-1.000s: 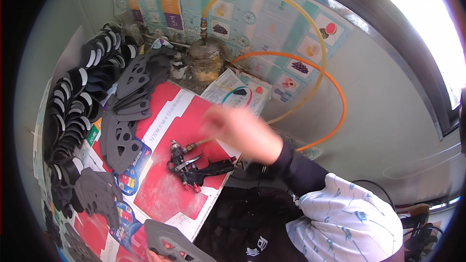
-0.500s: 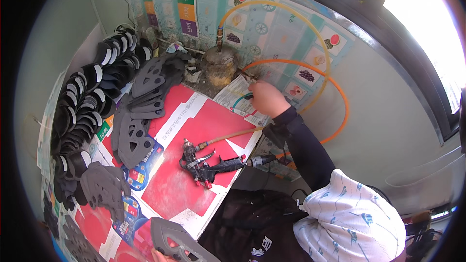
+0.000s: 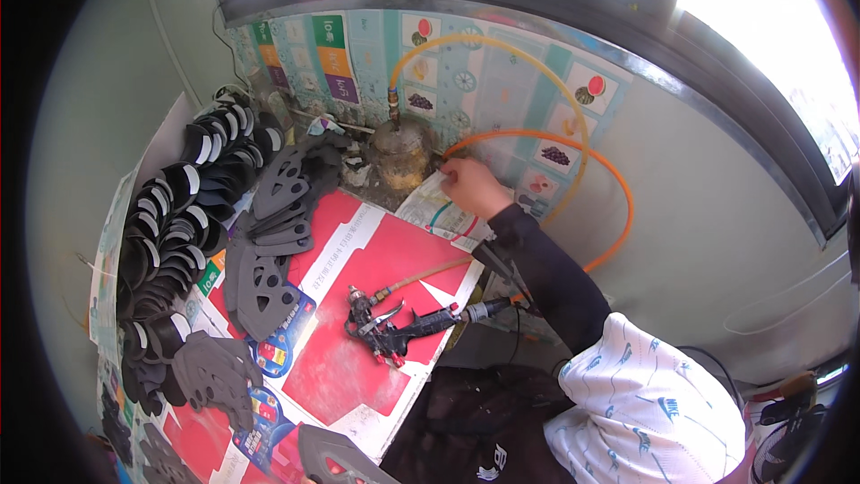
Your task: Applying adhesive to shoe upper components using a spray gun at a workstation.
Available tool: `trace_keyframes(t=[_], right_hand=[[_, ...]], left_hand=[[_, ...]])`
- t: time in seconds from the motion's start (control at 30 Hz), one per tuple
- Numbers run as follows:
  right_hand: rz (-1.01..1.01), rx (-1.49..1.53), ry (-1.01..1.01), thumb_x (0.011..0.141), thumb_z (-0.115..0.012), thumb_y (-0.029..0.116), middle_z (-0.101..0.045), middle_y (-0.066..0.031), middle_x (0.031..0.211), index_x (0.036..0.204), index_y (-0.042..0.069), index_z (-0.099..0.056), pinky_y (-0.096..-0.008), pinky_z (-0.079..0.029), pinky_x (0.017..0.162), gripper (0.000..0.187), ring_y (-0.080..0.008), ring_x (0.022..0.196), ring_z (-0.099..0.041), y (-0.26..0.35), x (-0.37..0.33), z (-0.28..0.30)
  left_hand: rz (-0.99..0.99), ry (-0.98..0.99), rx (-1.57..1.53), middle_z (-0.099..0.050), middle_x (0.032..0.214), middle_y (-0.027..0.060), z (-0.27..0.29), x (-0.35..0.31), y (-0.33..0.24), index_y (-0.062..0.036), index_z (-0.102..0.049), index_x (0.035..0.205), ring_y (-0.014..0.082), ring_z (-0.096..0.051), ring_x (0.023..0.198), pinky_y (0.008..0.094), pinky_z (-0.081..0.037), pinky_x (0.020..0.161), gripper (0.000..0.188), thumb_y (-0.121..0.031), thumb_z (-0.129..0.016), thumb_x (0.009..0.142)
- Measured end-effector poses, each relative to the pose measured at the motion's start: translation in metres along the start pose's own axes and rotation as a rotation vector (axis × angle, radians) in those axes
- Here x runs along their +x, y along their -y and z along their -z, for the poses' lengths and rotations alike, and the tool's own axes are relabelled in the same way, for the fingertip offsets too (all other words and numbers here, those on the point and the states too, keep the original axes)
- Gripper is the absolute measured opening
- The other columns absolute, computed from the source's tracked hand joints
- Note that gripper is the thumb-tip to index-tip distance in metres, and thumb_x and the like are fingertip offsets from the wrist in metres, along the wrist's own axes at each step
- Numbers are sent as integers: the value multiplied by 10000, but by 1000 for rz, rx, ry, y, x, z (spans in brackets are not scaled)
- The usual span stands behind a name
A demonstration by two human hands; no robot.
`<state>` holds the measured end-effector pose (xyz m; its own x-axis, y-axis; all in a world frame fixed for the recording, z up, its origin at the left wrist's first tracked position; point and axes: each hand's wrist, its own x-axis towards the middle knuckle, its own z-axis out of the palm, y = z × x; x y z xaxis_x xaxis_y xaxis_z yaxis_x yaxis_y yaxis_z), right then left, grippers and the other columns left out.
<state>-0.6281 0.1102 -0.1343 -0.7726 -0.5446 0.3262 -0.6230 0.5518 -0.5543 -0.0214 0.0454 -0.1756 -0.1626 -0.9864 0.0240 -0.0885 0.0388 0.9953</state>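
Observation:
At the lower edge a grey moulded pad with cut-out holes (image 3: 339, 459) tilts over the table. My left hand (image 3: 309, 481) is almost wholly cut off beneath it, with a sliver of finger at the pad's edge. My right hand (image 3: 477, 188), in a black arm cover, reaches to the far side with its fingers closed, over a printed paper sheet (image 3: 421, 213) and beside a stained metal pot (image 3: 401, 154). Whatever its fingertips pinch is hidden. Between my hands a black spray gun (image 3: 403, 327) lies on the red-and-white board (image 3: 336, 376), hoses attached.
Overlapping grey pads (image 3: 262, 296) line the table's left part. Behind them stand rows of black curved pieces with white edges (image 3: 166, 233). A yellow hose (image 3: 537, 63) arches from the pot, and an orange hose (image 3: 627, 197) loops along the patterned wall. A window frame (image 3: 761, 81) borders the upper right.
The view has shifted, so the table sits lower. My right hand has moved slightly left toward the pot. The pad at the lower edge shows less, and my left fingers have almost left the picture.

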Motion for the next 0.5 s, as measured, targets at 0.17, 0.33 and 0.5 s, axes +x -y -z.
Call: trace_keyframes(t=[0.17, 0.33, 0.5], right_hand=[[159, 24, 13, 859, -698, 70, -635, -158, 909, 831, 51, -712, -512, -535, 813, 37, -396, 922, -661, 11, -22, 11], [311, -92, 92, 825, -698, 68, -640, -159, 976, 941, 64, -768, -481, -555, 834, 136, -369, 988, -656, 1, -38, 3], [287, -302, 226, 819, -683, 64, -587, -151, 1223, 1228, 73, -742, -456, -576, 912, 413, -359, 1167, -601, 17, -59, 1]], left_hand=[[-6, -21, 29, -600, 1349, 265, 1, 0, 2, 57, -574, 1440, 366, -546, 1121, 418, -449, 954, 419, -20, -558, 1028], [6, -7, 59, -597, 1365, 290, -4, -1, 5, 55, -571, 1441, 409, -554, 1175, 452, -453, 1000, 425, -13, -562, 1021], [14, 4, 98, -593, 1381, 315, -9, 0, 2, 52, -568, 1442, 452, -562, 1230, 486, -457, 1046, 432, -6, -566, 1014]])
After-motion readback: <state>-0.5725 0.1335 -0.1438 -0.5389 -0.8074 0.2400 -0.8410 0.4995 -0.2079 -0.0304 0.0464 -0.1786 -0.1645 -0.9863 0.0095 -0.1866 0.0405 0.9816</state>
